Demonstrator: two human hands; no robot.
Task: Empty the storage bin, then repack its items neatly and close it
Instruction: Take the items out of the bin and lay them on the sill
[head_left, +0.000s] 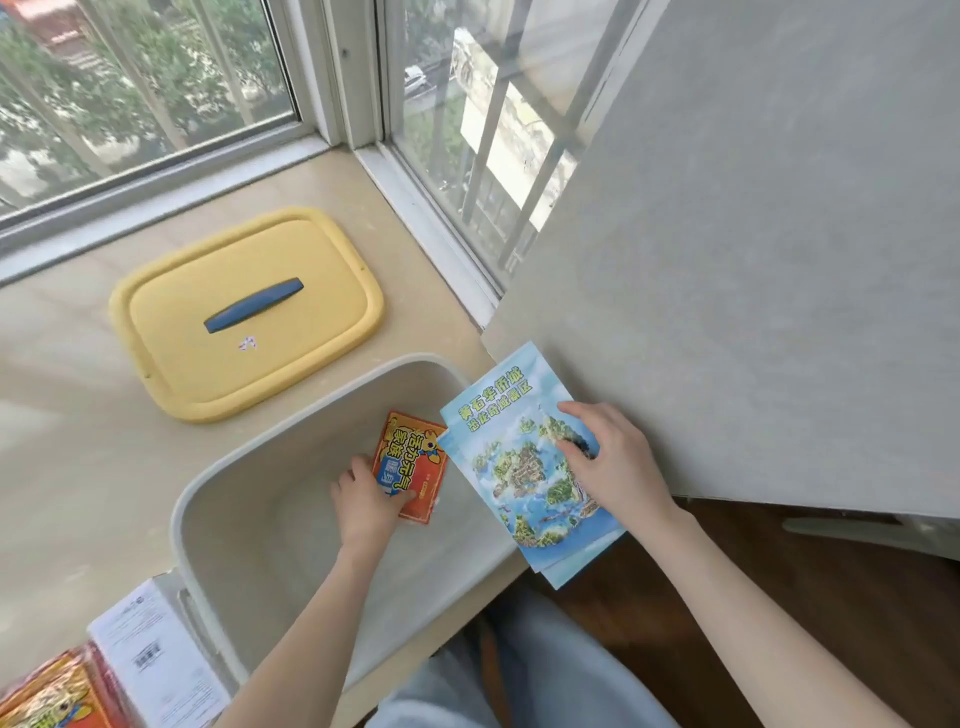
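Head view. An open, pale beige plastic storage bin (193, 493) stands on a cream stone window ledge (78, 457), and everything is placed from it.

Inside the bin, at its far right corner, a small red-and-orange printed packet (418, 460) is gripped by the left hand (366, 501), the thumb laid across its near end. The packet's long axis runs from the person toward the bin's far wall.

Across the bin's right rim, a stack of blue illustrated map brochures (511, 457) is covered by the right hand (610, 460). The fingers are bent onto the top sheet, but whether the stack is pinched or only pressed cannot be told. Its long axis follows the right wall, and its near end overhangs the ledge.

Beyond the bin's far left side lies the yellow rectangular plastic lid with a blue handle (291, 364). At the near left corner, white printed sheets (150, 660) and more orange packets (52, 696) are piled.

The bin is otherwise bare, so removal and repacking cannot be told apart. The left hand is the nearer one for work inside the bin, and the brochures would need to be shifted leftward over the rim.
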